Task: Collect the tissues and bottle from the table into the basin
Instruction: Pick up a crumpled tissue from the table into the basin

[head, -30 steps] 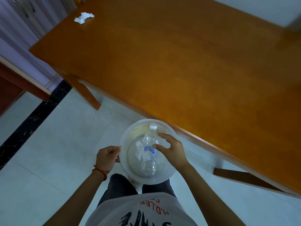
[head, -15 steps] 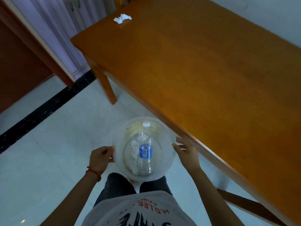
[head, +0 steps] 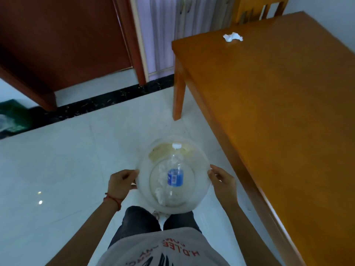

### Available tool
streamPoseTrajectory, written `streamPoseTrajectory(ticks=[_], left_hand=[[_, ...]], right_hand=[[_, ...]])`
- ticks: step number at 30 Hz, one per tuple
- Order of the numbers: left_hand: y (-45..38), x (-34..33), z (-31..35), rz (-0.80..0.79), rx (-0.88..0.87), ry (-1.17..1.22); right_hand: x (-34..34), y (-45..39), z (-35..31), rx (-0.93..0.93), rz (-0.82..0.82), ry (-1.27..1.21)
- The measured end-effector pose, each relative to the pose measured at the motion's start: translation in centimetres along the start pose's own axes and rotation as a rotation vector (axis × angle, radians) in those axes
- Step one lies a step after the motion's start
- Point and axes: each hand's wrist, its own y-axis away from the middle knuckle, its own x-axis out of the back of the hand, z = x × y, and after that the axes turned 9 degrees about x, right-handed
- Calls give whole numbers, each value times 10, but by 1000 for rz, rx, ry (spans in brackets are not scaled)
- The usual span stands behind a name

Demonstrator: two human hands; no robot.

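Observation:
A round translucent basin (head: 199, 160) is held above the floor in front of me. My left hand (head: 120, 184) grips its left rim and my right hand (head: 222, 181) grips its right rim. Inside lies a clear plastic bottle (head: 175, 175) with a white cap and blue label, beside crumpled white tissues (head: 160, 181). One crumpled white tissue (head: 232, 37) lies on the orange wooden table (head: 278, 112), near its far left corner.
The table's long edge runs along my right side, and its leg (head: 177, 93) stands on the pale tiled floor ahead. A wooden chair (head: 257, 8) is behind the table. A dark red door (head: 63, 41) and curtains (head: 172, 33) are at the back.
My right hand left the bottle and took the basin's right rim. The view swung left, so the table shifted right in view and the tissue on it now appears at upper right.

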Motion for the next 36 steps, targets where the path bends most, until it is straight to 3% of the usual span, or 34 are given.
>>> streamPoseTrajectory(ticks=[16, 26, 36], left_hand=[[-68, 96, 13, 259, 90, 182], [-181, 160, 88, 250, 87, 164], [-297, 171, 186, 226, 62, 153]], right_hand=[[-129, -103, -78, 151, -242, 27], [-214, -193, -146, 235, -229, 69], [-261, -313, -199, 216, -194, 72]])
